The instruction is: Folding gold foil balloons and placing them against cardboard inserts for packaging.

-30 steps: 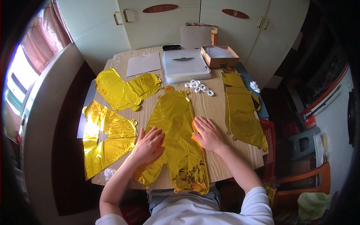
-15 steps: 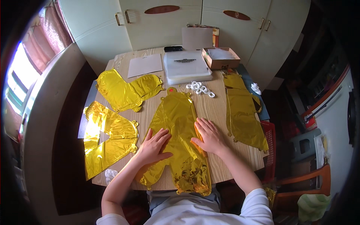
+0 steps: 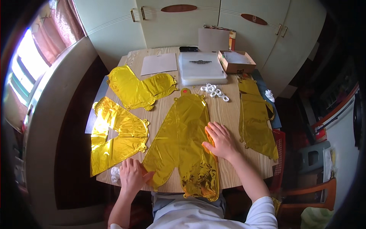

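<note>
Touching gold foil [image 3: 188, 133] at centre with open right hand [image 3: 222, 142], at lower left with loosely open left hand [image 3: 133, 174]; cannot read dark emblem [image 3: 200, 62], upper centre.

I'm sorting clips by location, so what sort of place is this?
Probably a room in a home: pale cupboards line the far side, a pink curtain hangs by the window, and gold foil pieces lie on a wood-grain table.

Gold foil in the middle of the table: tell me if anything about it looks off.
The middle foil is heavily crumpled on its lower right leg, while its upper part lies fairly smooth. That leg's end also pokes past the near edge of the table.
</note>
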A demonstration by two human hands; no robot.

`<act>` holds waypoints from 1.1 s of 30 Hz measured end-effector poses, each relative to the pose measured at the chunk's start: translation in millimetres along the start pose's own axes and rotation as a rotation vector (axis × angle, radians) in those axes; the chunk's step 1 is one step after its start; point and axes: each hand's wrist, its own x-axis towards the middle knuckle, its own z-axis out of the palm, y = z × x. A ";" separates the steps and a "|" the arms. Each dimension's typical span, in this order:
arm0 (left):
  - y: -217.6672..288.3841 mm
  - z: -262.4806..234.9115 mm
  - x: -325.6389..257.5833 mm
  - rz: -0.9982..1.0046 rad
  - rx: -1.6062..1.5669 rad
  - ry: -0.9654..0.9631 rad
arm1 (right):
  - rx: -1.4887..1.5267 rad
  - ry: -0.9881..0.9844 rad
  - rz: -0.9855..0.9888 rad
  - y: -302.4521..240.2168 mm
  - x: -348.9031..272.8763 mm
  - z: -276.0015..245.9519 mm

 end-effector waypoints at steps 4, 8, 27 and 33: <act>-1.7 18.5 1.6 0.014 -0.112 0.098 | 0.005 -0.001 0.001 -0.4 0.0 -0.3; -2.6 19.2 6.6 -0.011 -0.469 -0.068 | 0.013 0.005 0.002 -0.3 -0.5 1.0; 123.3 -16.2 55.4 0.525 -0.869 0.020 | 1.372 -0.257 0.059 -43.6 -14.5 -32.0; 96.1 -14.0 66.5 0.512 -1.027 0.053 | 1.002 -0.246 0.209 -62.6 -26.5 -38.8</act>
